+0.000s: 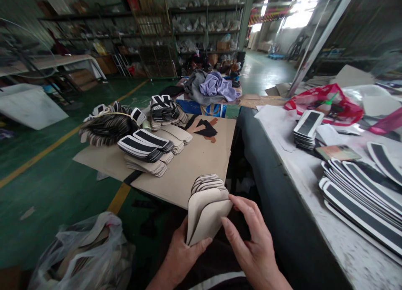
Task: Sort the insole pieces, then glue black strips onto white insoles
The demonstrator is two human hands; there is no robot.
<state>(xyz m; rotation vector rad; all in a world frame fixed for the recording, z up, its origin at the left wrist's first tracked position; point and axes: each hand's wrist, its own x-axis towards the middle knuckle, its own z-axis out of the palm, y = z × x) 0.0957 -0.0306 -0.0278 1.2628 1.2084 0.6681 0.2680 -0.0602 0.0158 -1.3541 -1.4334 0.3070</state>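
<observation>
My left hand (179, 254) grips the lower end of a stack of beige insole-shaped pieces (205, 210), thumb on the front piece. The fingers of my right hand (251, 239) curl against the stack's right edge, fingertips touching the top piece. The stack's rounded ends fan out toward the cardboard sheet (201, 156) in front of me.
Piles of beige and black-and-white pieces (147, 149) lie on the cardboard. A grey-sided table (301, 177) at right bears rows of black-striped pieces (361, 189), a small stack (307, 128) and a red bag (329, 101). A plastic bag (84, 252) sits at lower left.
</observation>
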